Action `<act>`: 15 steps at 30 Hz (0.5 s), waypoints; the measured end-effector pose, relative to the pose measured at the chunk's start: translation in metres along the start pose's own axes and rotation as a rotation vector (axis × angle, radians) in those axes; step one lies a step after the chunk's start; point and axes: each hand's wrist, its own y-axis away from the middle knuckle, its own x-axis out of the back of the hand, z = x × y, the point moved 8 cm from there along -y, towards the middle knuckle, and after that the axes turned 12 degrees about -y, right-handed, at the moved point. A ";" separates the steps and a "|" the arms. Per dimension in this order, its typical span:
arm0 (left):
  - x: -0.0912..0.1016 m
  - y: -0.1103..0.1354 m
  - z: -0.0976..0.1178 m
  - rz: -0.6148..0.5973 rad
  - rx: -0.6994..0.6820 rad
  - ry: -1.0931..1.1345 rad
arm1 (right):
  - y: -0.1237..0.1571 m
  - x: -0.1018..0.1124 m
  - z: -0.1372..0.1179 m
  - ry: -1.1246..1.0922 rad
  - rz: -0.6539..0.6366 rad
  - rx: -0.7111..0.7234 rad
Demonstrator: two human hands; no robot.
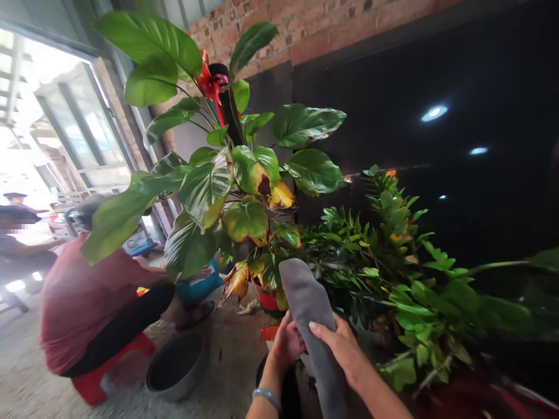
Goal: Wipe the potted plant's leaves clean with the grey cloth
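A long grey cloth [312, 317], folded into a soft strip, stands up between my two hands. My right hand [343, 346] is closed round its right side, thumb lying across the front. My left hand [286, 343] is closed at the left edge, its fingertips partly hidden behind the cloth; a pale bracelet [266, 397] circles that wrist. Just beyond the cloth's tip grows a tall potted plant [205, 189] with broad green leaves, some of them yellow and brown. Its red pot [267, 298] shows only in part behind my hands.
To the left, a person [94, 308] in a reddish shirt sits on a red stool [116, 364]. A round grey tub [177, 366] stands on the floor nearby. Leafy plants [379, 262] crowd the right side before a dark glossy panel [437, 75]. Another person [26, 250] is at far left.
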 end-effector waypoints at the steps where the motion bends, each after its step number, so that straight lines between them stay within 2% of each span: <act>1: -0.001 0.000 0.001 0.011 0.019 -0.007 | 0.000 0.007 0.007 -0.008 0.043 -0.040; 3: -0.004 0.001 0.002 0.026 0.040 -0.024 | 0.007 0.022 0.030 -0.012 0.107 -0.130; 5: -0.007 0.005 0.003 0.041 0.061 -0.029 | 0.017 0.030 0.051 -0.005 0.087 -0.186; 7: -0.009 0.009 0.003 0.061 0.080 -0.034 | 0.026 0.030 0.057 -0.001 0.052 -0.186; 9: -0.009 0.010 0.004 0.077 0.058 -0.042 | 0.027 0.023 0.043 -0.026 0.030 -0.130; 12: -0.004 0.007 0.005 0.074 0.001 -0.052 | 0.017 0.007 0.005 -0.071 0.008 -0.014; 14: 0.000 0.004 0.001 0.062 0.008 -0.054 | 0.009 0.004 -0.006 -0.098 0.008 -0.022; 15: 0.001 0.003 0.000 0.057 0.015 -0.056 | 0.006 0.007 -0.002 -0.109 0.035 -0.060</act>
